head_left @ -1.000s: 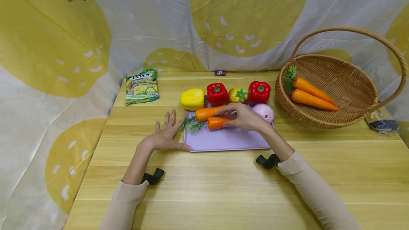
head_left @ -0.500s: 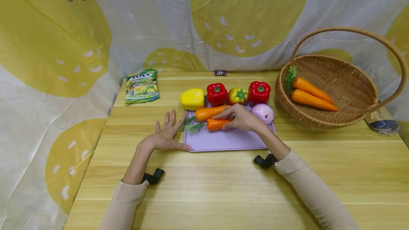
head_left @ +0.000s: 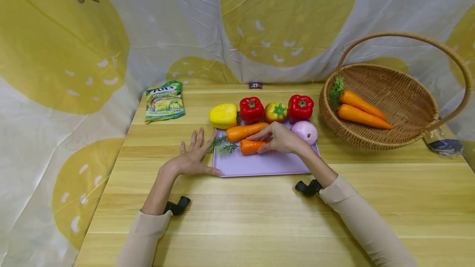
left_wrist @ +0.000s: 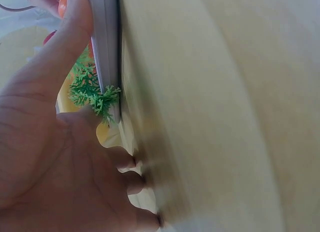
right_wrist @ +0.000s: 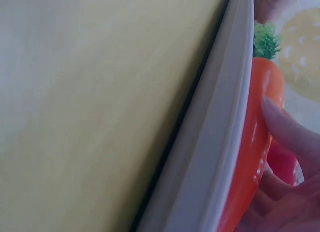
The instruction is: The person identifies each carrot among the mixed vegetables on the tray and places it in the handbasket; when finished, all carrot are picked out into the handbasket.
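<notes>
My right hand (head_left: pixel 279 138) pinches the nearer carrot (head_left: pixel 250 146) between thumb and fingers, over a lilac tray (head_left: pixel 256 168). In the right wrist view the thumb presses on that carrot (right_wrist: pixel 257 122), just inside the tray's rim. Behind it lies a second carrot (head_left: pixel 241 132), its leafy tops pointing left like the first's. My left hand (head_left: pixel 191 158) is spread at the tray's left edge, thumb at the front corner and forefinger by the carrot leaves (left_wrist: pixel 87 87). A purple onion (head_left: pixel 305 132) sits right of my right hand.
Along the tray's back stand a yellow pepper (head_left: pixel 223 115), two red peppers, one the left red pepper (head_left: pixel 251 109), and a red-yellow tomato (head_left: pixel 276 112). A wicker basket (head_left: pixel 415 94) with two carrots stands right. A candy bag (head_left: pixel 165 102) lies back left, a small wrapped sweet (head_left: pixel 255 85) behind.
My right hand has shifted slightly left and its fingers have moved from the farther carrot to the nearer one, closing round it. The left hand has stayed put.
</notes>
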A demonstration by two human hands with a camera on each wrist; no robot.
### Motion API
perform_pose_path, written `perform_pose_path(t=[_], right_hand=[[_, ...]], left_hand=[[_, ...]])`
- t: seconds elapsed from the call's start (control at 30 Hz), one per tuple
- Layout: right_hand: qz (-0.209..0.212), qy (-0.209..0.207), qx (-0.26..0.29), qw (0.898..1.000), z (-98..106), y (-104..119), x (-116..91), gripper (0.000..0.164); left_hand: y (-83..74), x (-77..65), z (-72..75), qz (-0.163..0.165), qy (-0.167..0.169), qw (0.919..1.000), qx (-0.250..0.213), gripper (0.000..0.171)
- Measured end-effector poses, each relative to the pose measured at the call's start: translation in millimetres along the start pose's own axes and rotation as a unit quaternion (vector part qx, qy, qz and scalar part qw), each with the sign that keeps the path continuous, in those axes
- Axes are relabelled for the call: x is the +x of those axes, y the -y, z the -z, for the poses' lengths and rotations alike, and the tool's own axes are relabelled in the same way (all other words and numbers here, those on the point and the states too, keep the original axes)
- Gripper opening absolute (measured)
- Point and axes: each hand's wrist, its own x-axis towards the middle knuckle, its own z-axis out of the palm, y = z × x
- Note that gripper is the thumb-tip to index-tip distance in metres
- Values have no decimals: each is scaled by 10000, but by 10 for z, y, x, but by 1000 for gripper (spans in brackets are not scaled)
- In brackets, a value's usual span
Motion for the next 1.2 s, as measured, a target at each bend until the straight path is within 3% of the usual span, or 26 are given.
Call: perform_pose_path(t=[0.2,0.37,0.57,0.8,1.07,1.2], right_hand=[[6,166,46,9999,4,37,-51,41],[134,295,-69,9995,41,100,-134,39],[376,318,-59,9988,240,236,-308,40],[329,69,-112,9994,707,389,-556,41],[279,-799,-716,9938,1429,566,-861,41],[-140,-999,-737,9922,1808,546,-965,42]], left_hand=[[70,51,-29,120,-43,9997,184,131],[50,27,-20,-36,-69,10000,62,132],[74,27,-44,119,-58,9998,175,132],[109,27,-60,-21,-65,10000,-25,132],[116,65,-62,67,-52,9998,180,132],[136,106,-68,154,-13,9994,300,131]])
